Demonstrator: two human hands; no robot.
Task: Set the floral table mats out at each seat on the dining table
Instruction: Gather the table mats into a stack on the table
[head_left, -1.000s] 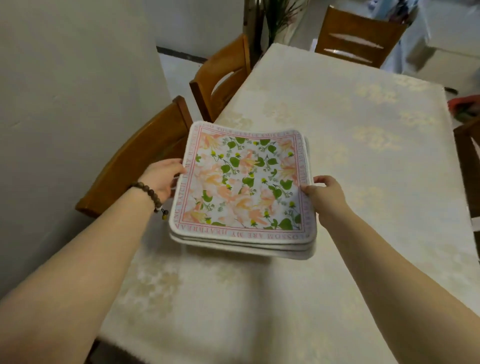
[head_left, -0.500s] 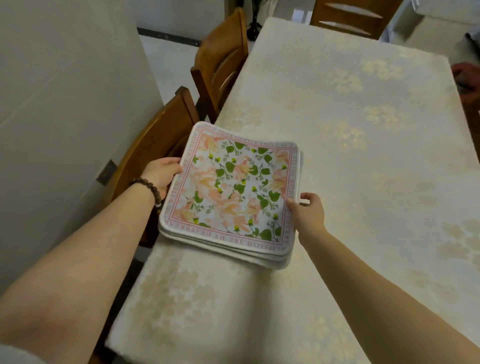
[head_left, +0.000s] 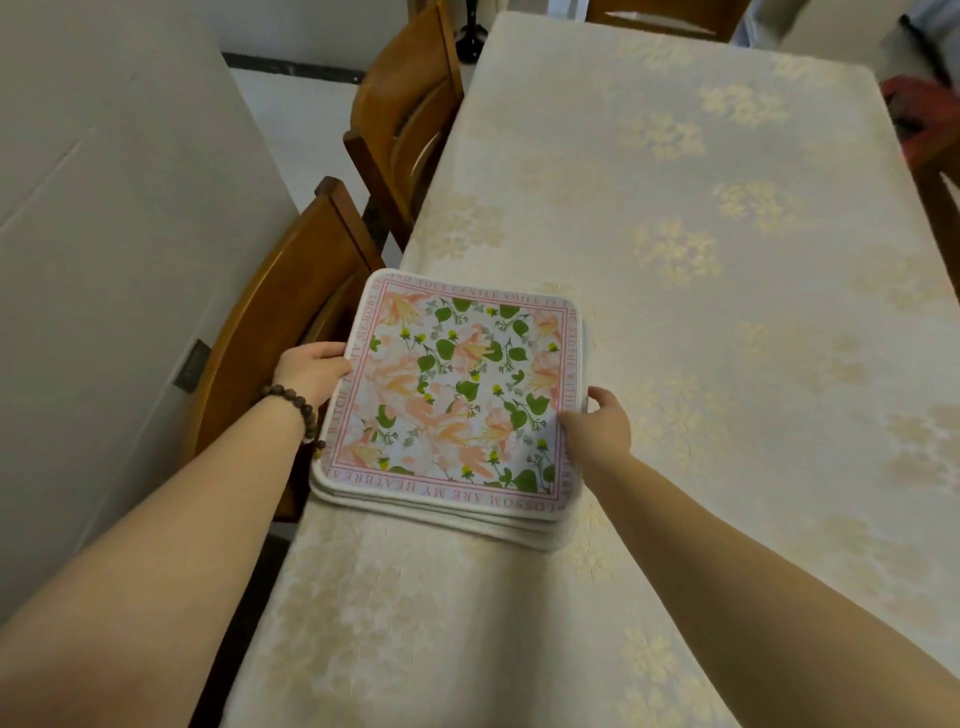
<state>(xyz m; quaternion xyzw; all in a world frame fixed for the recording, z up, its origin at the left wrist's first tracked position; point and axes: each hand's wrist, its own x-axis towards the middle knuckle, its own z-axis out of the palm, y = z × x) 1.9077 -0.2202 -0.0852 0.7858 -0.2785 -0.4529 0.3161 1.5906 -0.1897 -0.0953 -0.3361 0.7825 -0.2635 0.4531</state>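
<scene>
several floral table mats (head_left: 457, 400) lying in one stack near the left edge of the counter (head_left: 701, 260), at its near end, beside the nearer of two wooden chairs. showing on the top mat: peach flowers, green leaves, small yellow buds, a pink lined border with pink lettering around it. white edges of the lower mats peeking out along the near side and the near right corner; exact count not readable. left corner of the stack hanging slightly past the counter's edge.

gripping the stack's left edge with the left hand (head_left: 311, 366), thumb lying on top by the border, remaining fingers curling underneath and hidden. wearing a dark beaded bracelet (head_left: 292, 406) on that wrist. holding the right edge with the right hand (head_left: 597, 428), thumb pressing on the printed face near the border, other fingers wrapping around the side of the stack, tips out of view. both hands thus pinching the mats from opposite sides, bare forearms reaching in from the bottom corners.

covering the counter: a cream cloth with pale gold flower clusters. standing along the left side: nearer chair (head_left: 291, 312) tucked in just beside the stack, second chair (head_left: 405, 109) farther up. showing at the far end: part of another chair back (head_left: 665, 15). running along the left: a plain pale wall (head_left: 104, 234) with a small dark plate low on it.
</scene>
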